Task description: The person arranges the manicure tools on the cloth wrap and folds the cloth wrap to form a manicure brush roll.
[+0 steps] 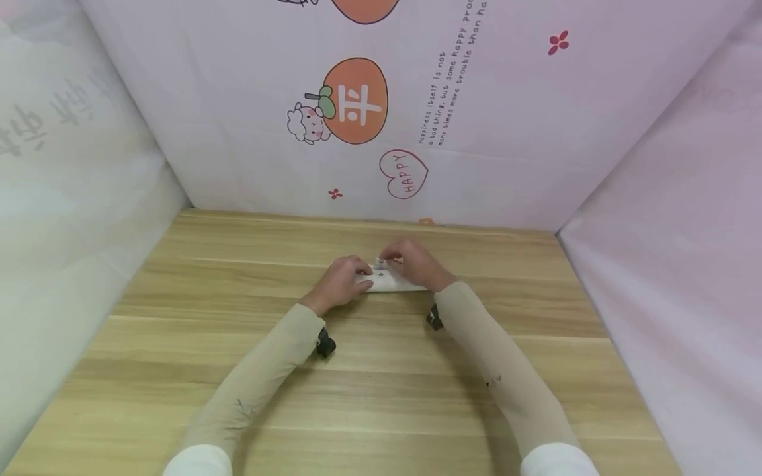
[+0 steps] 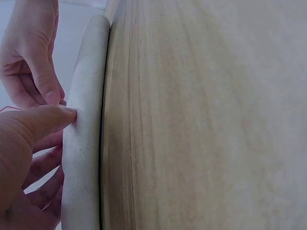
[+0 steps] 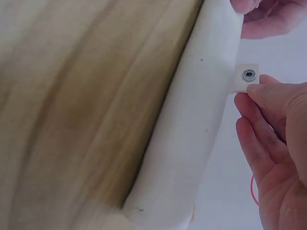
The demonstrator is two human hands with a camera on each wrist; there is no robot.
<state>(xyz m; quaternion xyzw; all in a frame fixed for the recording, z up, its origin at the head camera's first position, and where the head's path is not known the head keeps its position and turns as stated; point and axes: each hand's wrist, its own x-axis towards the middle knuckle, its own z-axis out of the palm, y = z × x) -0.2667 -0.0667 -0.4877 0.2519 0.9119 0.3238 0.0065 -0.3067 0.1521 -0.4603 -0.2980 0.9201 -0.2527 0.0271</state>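
A white rolled-up piece of fabric (image 1: 394, 283) lies crosswise on the wooden table, toward its far edge. From its far side sticks a short strap tab (image 3: 241, 86) with a round metal snap button (image 3: 249, 75). My left hand (image 1: 339, 284) grips the roll left of the tab; in the left wrist view its thumb (image 2: 50, 119) lies on the roll (image 2: 88, 91) and the fingers curl at its far side. The right hand (image 1: 418, 263) pinches the tab between thumb and forefinger, its other fingers loosely curled. A small dark dot marks the roll near the tab.
The wooden table (image 1: 369, 390) reaches back to a printed white cloth wall (image 1: 488, 172). Pale cloth also hangs at the left (image 1: 77, 198) and right sides (image 1: 673, 218). Dark wrist cameras (image 1: 325, 344) hang beneath both sleeves.
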